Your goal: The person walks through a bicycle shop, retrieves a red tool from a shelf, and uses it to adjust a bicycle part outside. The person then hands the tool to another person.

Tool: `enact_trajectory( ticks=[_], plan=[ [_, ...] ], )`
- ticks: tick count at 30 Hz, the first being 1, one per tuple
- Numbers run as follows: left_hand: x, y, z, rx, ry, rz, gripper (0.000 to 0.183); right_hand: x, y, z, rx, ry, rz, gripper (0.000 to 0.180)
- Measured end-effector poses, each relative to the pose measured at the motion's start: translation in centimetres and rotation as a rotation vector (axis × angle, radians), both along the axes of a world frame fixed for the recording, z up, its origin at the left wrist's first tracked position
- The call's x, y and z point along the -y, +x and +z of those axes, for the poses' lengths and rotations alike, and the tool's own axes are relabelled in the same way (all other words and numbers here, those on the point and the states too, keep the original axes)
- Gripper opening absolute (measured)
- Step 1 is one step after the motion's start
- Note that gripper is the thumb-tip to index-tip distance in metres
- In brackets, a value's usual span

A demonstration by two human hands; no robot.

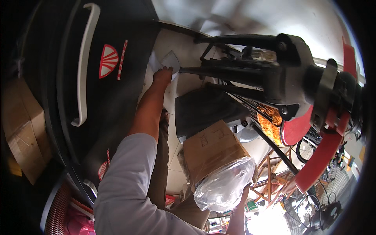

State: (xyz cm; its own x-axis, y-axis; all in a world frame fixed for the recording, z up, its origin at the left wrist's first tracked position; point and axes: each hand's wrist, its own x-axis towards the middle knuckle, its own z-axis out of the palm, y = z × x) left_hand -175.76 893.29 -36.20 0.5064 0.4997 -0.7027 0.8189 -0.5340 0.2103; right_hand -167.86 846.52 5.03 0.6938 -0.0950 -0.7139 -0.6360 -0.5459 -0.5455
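My left hand point(164, 75) reaches far forward along the side of a black cabinet-like unit, its fingers closed at the edge of thin whitish sheets point(171, 61). The sheets look like paper or plastic; which one I cannot tell. My right hand point(246, 192) is at the lower right, partly hidden, against a clear plastic bag point(224, 188) at the end of a cardboard box point(213, 147). It holds the box up from that side. The box is tilted in front of my body and has handwritten marks on its face.
The black unit point(111, 108) with a pale handle point(85, 64) fills the left. A black tripod-like frame point(235, 73) juts in from the right, above a dark boxy object point(205, 111). A wooden folding stand point(268, 173) and a bicycle wheel point(305, 149) are farther right. Another carton point(25, 126) is at far left.
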Motion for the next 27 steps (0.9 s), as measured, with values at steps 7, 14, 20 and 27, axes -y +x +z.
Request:
enact_trajectory(
  ticks=[7, 14, 20, 27],
  plan=[
    [7.0, -5.5, 10.3, 0.269, 0.074, 0.465, 0.034, 5.3, 2.6, -2.1, -0.129, 0.005, 0.147, 0.061],
    [16.6, -10.0, 39.8, 0.692, -0.079, 1.034, 0.035, 4.8, 3.5, -4.9, -0.129, 0.103, 0.349, 0.058],
    [26.8, -18.8, 63.5, 0.923, -0.052, 1.211, 0.035, 1.2, 3.1, -1.2, -0.358, 0.051, 0.399, 0.053],
    [34.0, -30.8, 75.3, 0.972, 0.965, 1.101, 0.036, 4.2, 5.3, 0.7, -0.462, 0.180, 0.424, 0.056]
  ],
)
